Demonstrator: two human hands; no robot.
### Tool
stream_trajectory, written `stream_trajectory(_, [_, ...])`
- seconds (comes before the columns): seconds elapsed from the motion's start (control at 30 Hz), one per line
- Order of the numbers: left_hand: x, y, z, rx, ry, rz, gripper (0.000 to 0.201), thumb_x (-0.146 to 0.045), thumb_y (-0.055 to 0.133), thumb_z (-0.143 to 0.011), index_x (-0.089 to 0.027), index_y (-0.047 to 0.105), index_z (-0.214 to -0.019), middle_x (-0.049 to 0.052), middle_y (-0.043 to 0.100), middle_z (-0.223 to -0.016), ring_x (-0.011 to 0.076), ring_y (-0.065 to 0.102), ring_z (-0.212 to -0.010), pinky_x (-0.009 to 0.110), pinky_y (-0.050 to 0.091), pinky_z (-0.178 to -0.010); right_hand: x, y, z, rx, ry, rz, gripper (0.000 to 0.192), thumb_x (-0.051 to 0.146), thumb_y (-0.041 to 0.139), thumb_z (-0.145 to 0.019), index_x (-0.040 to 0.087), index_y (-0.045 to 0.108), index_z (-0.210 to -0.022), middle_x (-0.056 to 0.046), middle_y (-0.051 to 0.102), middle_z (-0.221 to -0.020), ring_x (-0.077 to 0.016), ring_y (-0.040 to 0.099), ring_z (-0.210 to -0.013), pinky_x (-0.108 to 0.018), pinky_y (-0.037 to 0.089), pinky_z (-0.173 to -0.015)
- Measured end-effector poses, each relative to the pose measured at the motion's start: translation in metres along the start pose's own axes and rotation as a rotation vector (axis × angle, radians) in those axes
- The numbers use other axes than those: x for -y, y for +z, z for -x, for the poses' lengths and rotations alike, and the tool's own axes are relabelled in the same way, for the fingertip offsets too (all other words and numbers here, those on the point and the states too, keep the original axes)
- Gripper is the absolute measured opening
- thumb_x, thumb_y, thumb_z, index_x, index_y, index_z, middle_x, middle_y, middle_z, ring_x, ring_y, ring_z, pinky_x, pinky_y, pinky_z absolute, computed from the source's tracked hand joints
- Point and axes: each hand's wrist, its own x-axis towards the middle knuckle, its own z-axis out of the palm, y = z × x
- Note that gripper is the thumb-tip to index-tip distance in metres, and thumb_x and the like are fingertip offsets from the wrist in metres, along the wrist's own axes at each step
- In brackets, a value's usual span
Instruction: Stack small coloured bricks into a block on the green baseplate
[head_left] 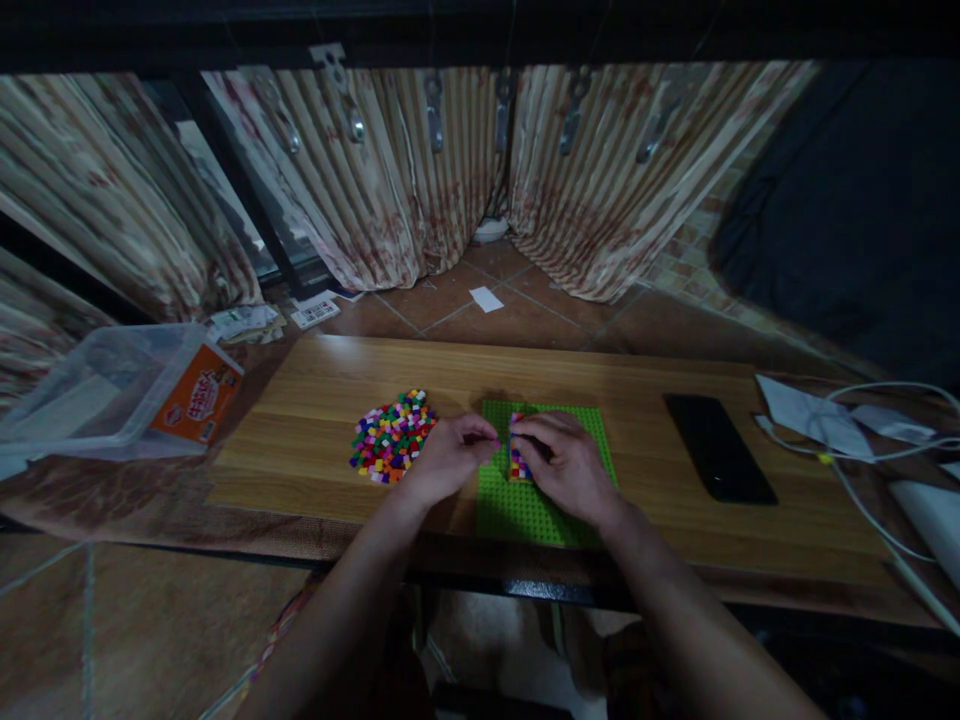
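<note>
A green studded baseplate (525, 505) lies on the wooden board (315, 400) in front of me. A small block of multicoloured bricks (517, 462) stands on the plate. My right hand (568, 462) rests on the plate with its fingers closed around that block. My left hand (450, 455) is at the plate's left edge, fingertips pinched together next to the block; whether a brick is between them is hidden. A heap of small coloured bricks (391, 437) lies just left of my left hand.
A black phone (718, 447) lies on the board at the right. White cables and paper (840, 425) sit at the far right. A clear plastic box (112, 385) with an orange label stands at the left. Curtains hang behind over a tiled floor.
</note>
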Motion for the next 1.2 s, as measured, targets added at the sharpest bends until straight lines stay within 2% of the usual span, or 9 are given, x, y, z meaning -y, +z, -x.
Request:
stream_trajectory(0.27, [-0.010,0.002,0.003,0.010,-0.132,0.375,0.024,-0.026,0.074,-0.065,-0.013,0.065,-0.083,-0.001,0.062,-0.074,0.0083,0.054,-0.065,0.023,0.043,-0.064,0.006,-0.003,0.001,0.032,-0.071,-0.059,0.015,0.027,0.059,-0.089,0.026,0.068,-0.100,-0.004,0.073,-0.095,-0.0220,0.066,-0.094,-0.040,0.045,-0.088])
stream_trajectory(0.5, [-0.014,0.002,0.006,0.064,-0.169,0.490,0.033,-0.029,0.079,-0.063,-0.012,0.067,-0.089,0.001,0.064,-0.076,0.0085,0.056,-0.066,0.021,0.042,-0.064,0.008,-0.002,0.000,-0.004,-0.039,-0.093,0.012,0.029,0.060,-0.090,0.025,0.070,-0.096,-0.004,0.073,-0.091,-0.0202,0.066,-0.090,-0.038,0.046,-0.085])
stream_trajectory(0.83, [-0.014,0.008,0.007,0.085,-0.165,0.523,0.032,-0.029,0.079,-0.064,-0.013,0.067,-0.088,0.002,0.068,-0.078,0.0105,0.059,-0.069,0.023,0.045,-0.067,0.008,-0.001,0.002,-0.048,0.032,-0.173,0.011,0.028,0.060,-0.090,0.025,0.070,-0.095,-0.003,0.072,-0.094,-0.0194,0.065,-0.094,-0.036,0.046,-0.086])
stream_trajectory(1.0, [-0.012,0.012,0.007,0.061,-0.190,0.426,0.028,-0.024,0.073,-0.071,-0.013,0.066,-0.096,0.004,0.069,-0.084,0.0121,0.061,-0.074,0.024,0.045,-0.069,-0.003,-0.008,0.000,-0.117,0.142,-0.143,0.015,0.030,0.056,-0.092,0.023,0.070,-0.093,-0.004,0.070,-0.091,-0.0188,0.063,-0.087,-0.033,0.048,-0.080])
stream_trajectory(1.1, [-0.010,0.013,0.006,0.021,-0.163,0.330,0.025,-0.020,0.068,-0.074,-0.013,0.066,-0.098,0.003,0.067,-0.081,0.0110,0.059,-0.070,0.023,0.044,-0.067,-0.010,-0.010,-0.002,-0.144,0.211,-0.117,0.017,0.029,0.055,-0.092,0.022,0.070,-0.091,-0.005,0.068,-0.091,-0.0190,0.063,-0.085,-0.033,0.048,-0.078])
stream_trajectory(1.2, [-0.007,0.014,0.005,0.005,-0.122,0.237,0.030,-0.019,0.065,-0.076,-0.012,0.064,-0.105,0.002,0.065,-0.078,0.0102,0.056,-0.065,0.023,0.043,-0.062,-0.014,-0.008,-0.003,-0.122,0.207,-0.108,0.018,0.027,0.053,-0.092,0.021,0.070,-0.092,-0.006,0.068,-0.092,-0.0195,0.062,-0.087,-0.034,0.048,-0.080])
